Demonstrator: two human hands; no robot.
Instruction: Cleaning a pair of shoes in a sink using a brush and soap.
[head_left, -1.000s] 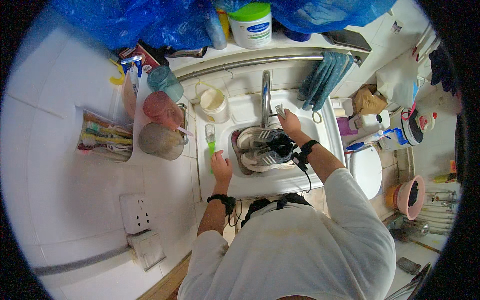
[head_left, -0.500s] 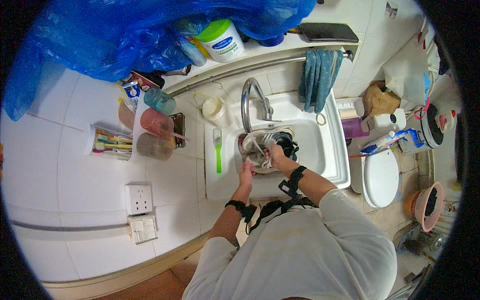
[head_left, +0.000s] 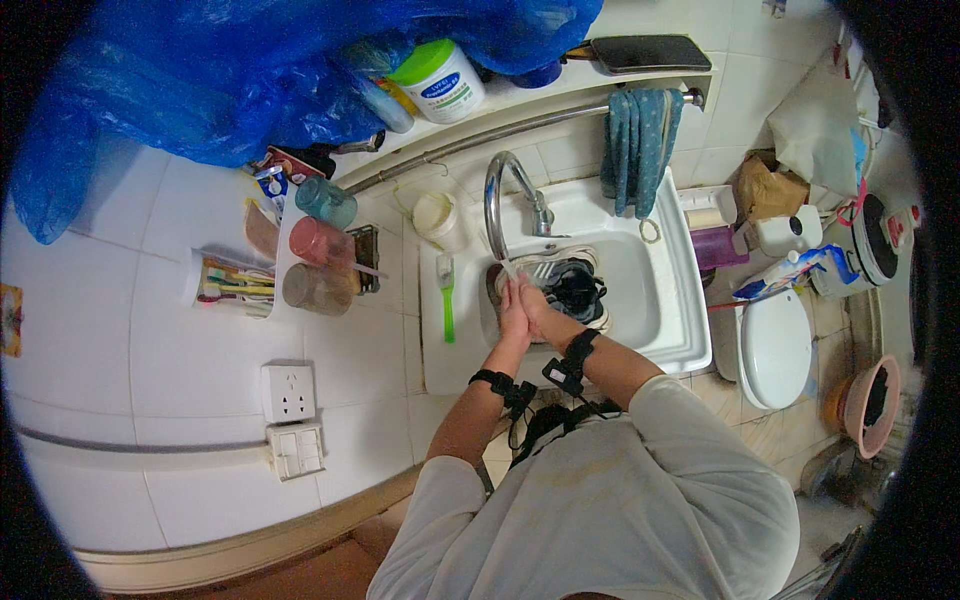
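One bare left hand presses against the right hand beneath the arched chrome tap, partly hiding the black-and-white shoes in the white ceramic sink; whether they pinch anything, I cannot tell. Leftward lies a green-handled brush, near a white plastic tub; a blue-green patterned towel hangs behind.

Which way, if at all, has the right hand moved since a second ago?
Yes: judged against the faucet, the right hand has moved left and toward the person, and is now close against the left hand.
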